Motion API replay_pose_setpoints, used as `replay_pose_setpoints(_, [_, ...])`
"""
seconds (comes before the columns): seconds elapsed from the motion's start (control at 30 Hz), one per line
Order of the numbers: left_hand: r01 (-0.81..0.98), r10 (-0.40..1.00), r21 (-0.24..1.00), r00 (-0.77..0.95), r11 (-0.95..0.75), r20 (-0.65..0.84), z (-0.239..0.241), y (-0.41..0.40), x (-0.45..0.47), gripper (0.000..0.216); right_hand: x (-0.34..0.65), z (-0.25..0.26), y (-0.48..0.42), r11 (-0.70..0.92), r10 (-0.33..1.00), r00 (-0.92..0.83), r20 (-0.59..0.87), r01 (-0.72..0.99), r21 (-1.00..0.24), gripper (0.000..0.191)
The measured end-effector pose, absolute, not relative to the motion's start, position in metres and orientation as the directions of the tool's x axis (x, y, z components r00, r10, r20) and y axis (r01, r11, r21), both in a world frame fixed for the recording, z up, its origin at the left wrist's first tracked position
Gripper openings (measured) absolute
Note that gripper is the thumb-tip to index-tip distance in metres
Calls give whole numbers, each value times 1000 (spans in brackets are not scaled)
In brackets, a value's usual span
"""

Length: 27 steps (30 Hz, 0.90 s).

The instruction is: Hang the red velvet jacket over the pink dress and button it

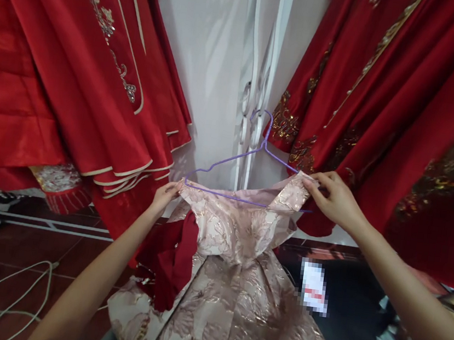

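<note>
A pale pink brocade dress (233,286) with gold-toned pattern spreads out in front of me, its neckline at the top. A thin purple hanger (233,154) lies at the neckline, its hook up against white cabinet doors. My left hand (166,197) pinches the left shoulder of the dress at the hanger's left end. The right shoulder strap is gripped between the thumb and fingers of my right hand (329,193), near the hanger's right arm. A dark red cloth (172,262) lies over the left side of the dress. The hanger's right end is mostly hidden behind the strap.
Red embroidered garments hang on the left (112,95) and on the right (368,99), flanking the white cabinet doors (208,52). A white cable (44,291) coils on the dark red tiled floor at the lower left. A black surface (349,323) lies at the lower right.
</note>
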<state>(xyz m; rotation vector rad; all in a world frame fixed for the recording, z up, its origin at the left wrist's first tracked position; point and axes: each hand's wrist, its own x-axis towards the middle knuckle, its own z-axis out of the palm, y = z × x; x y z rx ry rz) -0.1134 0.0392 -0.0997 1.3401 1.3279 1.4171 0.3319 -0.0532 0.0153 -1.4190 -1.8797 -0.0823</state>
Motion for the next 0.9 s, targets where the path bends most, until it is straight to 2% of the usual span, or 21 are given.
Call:
replay_pose_setpoints(0.2, [53,970,978,-128,-200,205,-94,40,-112,50,333,21,-54,344,771,-60,634,877,-336,36])
replay_pose_setpoints(0.4, [-42,971,973,-98,-225,220,-78,40,-105,46,333,25,-53,301,806,-40,590,887,-350,36])
replay_pose_setpoints(0.63, [-26,961,961,10,-275,276,-47,48,-92,42,334,20,-46,363,814,-78,576,841,-400,36])
replay_pose_setpoints(0.73, [77,934,931,51,-356,353,-20,48,-77,45,332,17,-38,388,812,-86,577,819,-424,37])
replay_pose_setpoints(0.9, [284,833,792,314,-540,456,22,31,-52,47,324,16,-30,421,823,-124,554,789,-448,38])
